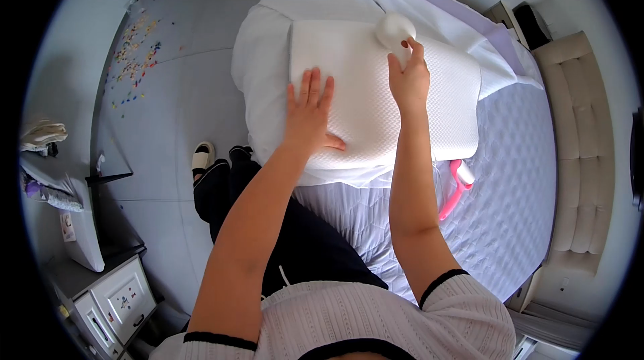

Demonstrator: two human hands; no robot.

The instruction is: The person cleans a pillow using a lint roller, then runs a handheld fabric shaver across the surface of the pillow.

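- Left hand [310, 115]: unclenched, spread flat on white pillow [362, 112].
- Right hand [412, 78]: grasping white rounded device [394, 29].
- Pink-handled roller [461, 186]: on bed [513, 165], beside right forearm.

I see a white, rectangular fabric pillow [436, 115] with a fine diamond pattern over its right part. The rounded, smooth white device [394, 28] has nearly the same tone, so on my screen these two whites almost join. The curved, bright pink lint roller [456, 199] carries a white cylinder. I read pale lilac-grey on the quilted fabric mattress cover [513, 152], in a repeating pattern. The tufted headboard [569, 145] is plain beige; small scattered pieces [136, 58] in red, yellow, blue and green speckle the grey floor [194, 25].
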